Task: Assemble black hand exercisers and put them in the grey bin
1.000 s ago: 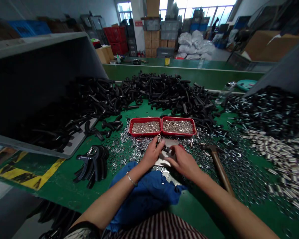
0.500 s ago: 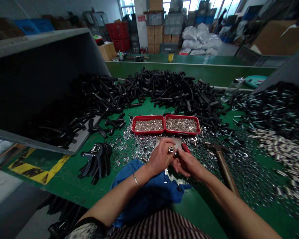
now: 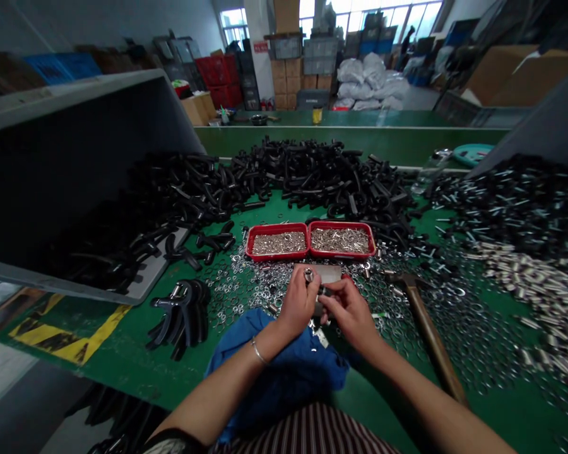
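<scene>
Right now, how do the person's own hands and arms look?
The left hand and right hand wear no gloves. On the left arm are a thin silver bracelet and, higher, a black-edged sleeve; the right forearm is bare.

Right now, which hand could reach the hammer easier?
Probably the right hand: the hammer lies on that side. The left hand is farther across, gripping a shiny metal piece. The right would first have to release a small dark piece, though.
</scene>
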Tool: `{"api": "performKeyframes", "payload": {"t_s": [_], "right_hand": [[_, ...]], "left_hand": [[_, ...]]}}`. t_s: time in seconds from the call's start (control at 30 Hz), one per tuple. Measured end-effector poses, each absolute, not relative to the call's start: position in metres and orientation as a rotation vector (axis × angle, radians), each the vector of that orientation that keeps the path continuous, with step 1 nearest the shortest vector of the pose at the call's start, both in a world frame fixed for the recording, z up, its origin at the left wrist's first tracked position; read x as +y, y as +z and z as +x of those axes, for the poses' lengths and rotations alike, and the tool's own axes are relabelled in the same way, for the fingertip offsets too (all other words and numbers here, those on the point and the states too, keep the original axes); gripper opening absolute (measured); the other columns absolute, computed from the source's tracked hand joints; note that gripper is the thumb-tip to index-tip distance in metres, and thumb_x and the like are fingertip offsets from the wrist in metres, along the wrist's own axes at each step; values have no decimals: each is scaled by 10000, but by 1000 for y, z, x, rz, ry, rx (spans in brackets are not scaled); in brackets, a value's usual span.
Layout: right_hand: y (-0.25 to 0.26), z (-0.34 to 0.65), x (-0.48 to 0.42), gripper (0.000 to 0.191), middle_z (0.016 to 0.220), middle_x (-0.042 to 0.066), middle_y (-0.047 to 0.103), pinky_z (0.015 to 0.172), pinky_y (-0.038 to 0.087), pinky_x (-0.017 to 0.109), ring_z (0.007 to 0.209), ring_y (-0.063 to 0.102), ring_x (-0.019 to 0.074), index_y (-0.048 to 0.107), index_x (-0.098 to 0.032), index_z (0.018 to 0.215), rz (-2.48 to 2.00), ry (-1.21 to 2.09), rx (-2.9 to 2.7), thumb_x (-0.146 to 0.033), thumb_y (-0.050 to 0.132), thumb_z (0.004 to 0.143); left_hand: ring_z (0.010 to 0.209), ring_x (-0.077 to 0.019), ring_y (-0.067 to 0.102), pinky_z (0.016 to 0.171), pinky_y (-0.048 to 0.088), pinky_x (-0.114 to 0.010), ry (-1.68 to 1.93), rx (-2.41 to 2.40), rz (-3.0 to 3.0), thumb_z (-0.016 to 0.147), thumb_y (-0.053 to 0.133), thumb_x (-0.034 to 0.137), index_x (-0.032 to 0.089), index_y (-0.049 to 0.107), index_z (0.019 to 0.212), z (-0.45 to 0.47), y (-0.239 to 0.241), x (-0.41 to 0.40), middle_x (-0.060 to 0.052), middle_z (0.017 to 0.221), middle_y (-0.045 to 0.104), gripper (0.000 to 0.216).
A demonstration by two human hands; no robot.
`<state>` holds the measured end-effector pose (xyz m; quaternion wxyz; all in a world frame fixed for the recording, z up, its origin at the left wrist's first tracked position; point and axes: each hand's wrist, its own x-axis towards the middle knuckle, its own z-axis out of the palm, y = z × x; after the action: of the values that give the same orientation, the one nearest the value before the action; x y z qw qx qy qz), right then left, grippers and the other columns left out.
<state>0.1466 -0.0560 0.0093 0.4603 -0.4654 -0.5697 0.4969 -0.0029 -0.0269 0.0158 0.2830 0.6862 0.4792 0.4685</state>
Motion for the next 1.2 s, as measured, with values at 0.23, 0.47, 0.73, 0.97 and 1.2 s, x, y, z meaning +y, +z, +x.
{"api": "performKeyframes", "payload": {"t_s": [0.23,0.47,0.73,0.97,1.2], "right_hand": [[-7,156,-46,233,903,51,665,794,514,395,830,649,227,558,-213,1048,-1381,1036,-1682,-391,593,900],[-9,245,-66,246,1072,84,663,944,472,407,1025,623,245,645,-225,1045,-1526,755,-1870,-390,477,972],[-11,330,-80,369,1075,148,647,925,489,453,1008,622,303,654,-184,1068,-1905,225,-1912,-452,425,959],[-32,337,-89,505,1172,191,587,851,520,457,1008,626,323,499,-170,1375,-2123,195,-1972,-442,400,960],[-13,361,-58,580,956,133,675,729,547,410,823,658,281,574,-143,1218,-2058,897,-1457,-520,643,782]], "left_hand": [[969,-244,545,921,436,-399,467,1283,2301,971,446,294,170,568,914,-2,6,21,-81,966,549,183],[1064,-242,551,961,423,-381,382,1219,2582,951,540,367,182,634,1035,19,16,71,-82,1073,629,224],[1007,-313,645,919,441,-428,56,1473,2687,791,572,19,67,734,857,49,30,152,-209,958,708,182],[994,-283,654,879,464,-387,256,1531,2621,866,504,98,105,710,917,46,26,144,-170,994,716,212],[897,-181,622,783,473,-284,544,1328,2484,860,504,89,162,599,1019,9,23,91,-60,966,679,199]]}}
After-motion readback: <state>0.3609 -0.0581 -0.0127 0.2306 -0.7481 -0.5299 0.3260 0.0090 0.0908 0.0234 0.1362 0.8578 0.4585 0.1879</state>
